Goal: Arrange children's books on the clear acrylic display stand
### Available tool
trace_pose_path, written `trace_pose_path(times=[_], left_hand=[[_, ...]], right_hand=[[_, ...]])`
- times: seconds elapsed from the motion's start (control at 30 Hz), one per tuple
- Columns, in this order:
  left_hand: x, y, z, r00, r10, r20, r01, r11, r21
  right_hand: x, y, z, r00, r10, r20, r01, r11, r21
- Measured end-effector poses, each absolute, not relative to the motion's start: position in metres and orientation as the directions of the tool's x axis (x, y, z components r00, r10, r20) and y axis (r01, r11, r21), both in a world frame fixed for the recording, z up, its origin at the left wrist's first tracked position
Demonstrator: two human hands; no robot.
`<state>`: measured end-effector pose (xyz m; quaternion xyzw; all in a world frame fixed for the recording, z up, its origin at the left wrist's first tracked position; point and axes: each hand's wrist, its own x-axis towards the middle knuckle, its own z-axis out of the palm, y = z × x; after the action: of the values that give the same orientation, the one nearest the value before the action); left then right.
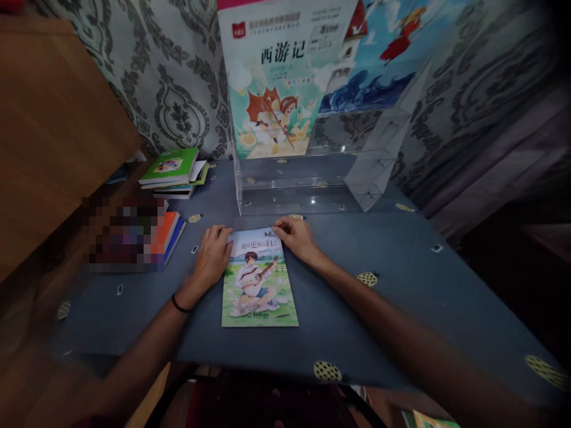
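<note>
A thin book (259, 291) lies flat on the cloth-covered table, its cover showing a seated figure playing a guitar-like instrument. My left hand (213, 252) grips its upper left edge, fingers bent and close together, with a dark band round the wrist. At the top right corner my right hand (297, 238) pinches the book between thumb and fingers. Just beyond stands a clear acrylic display rack (285, 201). A book with a winged figure on its cover (272, 101) and a blue picture book (370, 77) rest upright in its upper part.
Stacked books topped by a green one (172, 165) sit at the back left. Nearer is another pile with an orange book (164, 232), partly blurred out. A wooden cabinet (57, 119) stands left. The blue tablecloth (357, 333) has yellow pineapple prints; patterned curtain (178, 95) hangs behind.
</note>
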<state>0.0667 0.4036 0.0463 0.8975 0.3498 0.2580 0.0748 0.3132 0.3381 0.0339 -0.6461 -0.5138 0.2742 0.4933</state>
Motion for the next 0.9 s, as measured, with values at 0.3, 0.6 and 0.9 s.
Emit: trace_pose_path(times=[0.3, 0.6, 0.9], left_hand=[[0.066, 0.396, 0.049, 0.681, 0.641, 0.353, 0.619, -0.762, 0.19], [0.066, 0.394, 0.049, 0.673, 0.642, 0.368, 0.629, -0.758, 0.173], [0.065, 0.394, 0.049, 0.68, 0.648, 0.342, 0.634, -0.755, 0.169]], right_hand=[[0.257, 0.312, 0.052, -0.273, 0.906, 0.324, 0.851, 0.385, -0.359], [0.254, 0.31, 0.046, -0.313, 0.927, 0.207, 0.888, 0.363, -0.281], [0.31, 0.29, 0.038, -0.115, 0.961, 0.25, 0.904, 0.206, -0.375]])
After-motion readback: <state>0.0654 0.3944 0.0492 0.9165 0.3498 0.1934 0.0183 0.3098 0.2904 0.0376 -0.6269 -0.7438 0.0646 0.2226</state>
